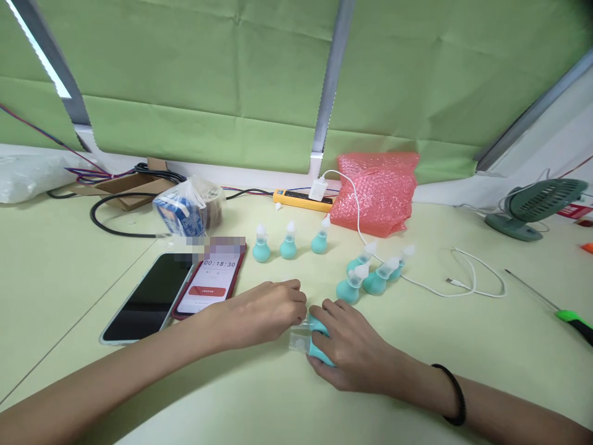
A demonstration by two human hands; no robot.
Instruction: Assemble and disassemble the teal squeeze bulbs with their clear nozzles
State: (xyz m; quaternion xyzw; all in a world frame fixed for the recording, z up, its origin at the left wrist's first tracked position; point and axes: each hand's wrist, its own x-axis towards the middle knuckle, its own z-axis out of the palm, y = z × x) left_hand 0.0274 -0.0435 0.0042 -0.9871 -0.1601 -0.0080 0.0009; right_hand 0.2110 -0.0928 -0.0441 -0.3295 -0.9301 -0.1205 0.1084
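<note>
My right hand (356, 349) is wrapped round a teal rubber bulb (319, 346) with a clear tip (297, 341), lying low over the pale table (417, 346). My left hand (266, 312) is curled, its fingertips meeting the bulb's clear end; what they pinch is hidden. Three teal bulbs with white nozzles stand upright in a row (288, 244) beyond my hands. Several more lean in a cluster (373, 275) to the right.
Two phones lie at the left, one dark (148, 296), one showing a timer (210, 281). A white cable (463, 272), pink bubble wrap (377, 191), a yellow power strip (301, 198), a wrapped blue package (185, 210), a green fan (532, 207) and a green-handled screwdriver (572, 321) surround them.
</note>
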